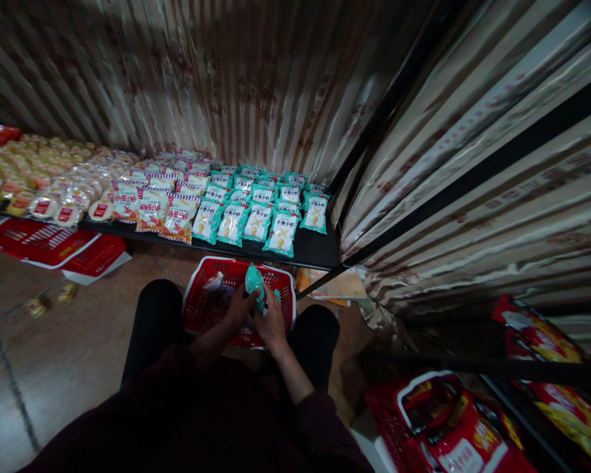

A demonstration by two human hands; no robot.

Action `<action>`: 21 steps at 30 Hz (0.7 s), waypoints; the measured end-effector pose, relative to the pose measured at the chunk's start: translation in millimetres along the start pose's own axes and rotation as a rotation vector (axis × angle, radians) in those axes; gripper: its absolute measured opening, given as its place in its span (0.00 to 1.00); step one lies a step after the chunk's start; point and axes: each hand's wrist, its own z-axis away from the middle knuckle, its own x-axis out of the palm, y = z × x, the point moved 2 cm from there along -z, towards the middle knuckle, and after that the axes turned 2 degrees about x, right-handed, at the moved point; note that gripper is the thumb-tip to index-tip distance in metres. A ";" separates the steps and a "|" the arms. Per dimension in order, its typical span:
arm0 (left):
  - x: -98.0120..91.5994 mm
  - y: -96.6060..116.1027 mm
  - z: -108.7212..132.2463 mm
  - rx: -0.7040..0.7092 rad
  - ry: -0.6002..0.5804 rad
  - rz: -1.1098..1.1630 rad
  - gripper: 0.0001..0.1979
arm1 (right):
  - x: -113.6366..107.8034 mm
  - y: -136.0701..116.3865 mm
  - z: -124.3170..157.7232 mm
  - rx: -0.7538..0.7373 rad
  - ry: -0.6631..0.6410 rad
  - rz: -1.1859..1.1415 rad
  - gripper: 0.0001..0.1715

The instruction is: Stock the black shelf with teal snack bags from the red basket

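Over the red shopping basket (190,303) between my knees, a teal snack bag (253,278) is held up on end. My left hand (238,309) grips it from the left, fingers closed around its side. From the right, my right hand (272,323) has its fingers closed on the lower part of the same bag. Inside the basket, partly covered by my hands, lie some wrapped packets that I cannot make out well. Just beyond, rows of matching teal-and-white snack bags (282,231) lean back on the black shelf (318,248).
Orange-and-white snack bags (150,209) and round wrapped cakes (69,209) fill the shelf leftward. Another red basket (39,243) is on the floor at left. Striped curtain sheeting (256,79) hangs behind. At lower right, a basket holds red packages (473,427); a black post (374,253) slants nearby.
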 end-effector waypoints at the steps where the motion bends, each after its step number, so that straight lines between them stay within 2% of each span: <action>1: 0.5 1.4 1.0 0.009 -0.010 0.039 0.24 | 0.1 -0.9 1.2 -0.039 0.009 0.032 0.33; 5: -1.7 2.2 3.6 -0.016 -0.022 0.141 0.26 | -2.1 -5.1 7.6 -0.147 0.025 0.121 0.31; 9: -4.9 -4.6 0.9 -0.088 -0.064 0.236 0.29 | -9.2 -9.3 10.8 -0.207 0.052 0.099 0.26; 13: -5.0 -8.9 -1.3 -0.178 -0.114 0.371 0.25 | -17.4 -8.7 6.0 -0.193 0.091 0.079 0.19; 18: -1.7 -2.0 2.6 -0.256 -0.302 0.532 0.23 | -26.2 -5.1 -1.4 -0.174 0.123 0.080 0.18; 21: -3.5 -0.2 5.0 -0.364 -0.306 0.560 0.20 | -29.2 -5.8 -2.0 -0.169 0.106 0.068 0.18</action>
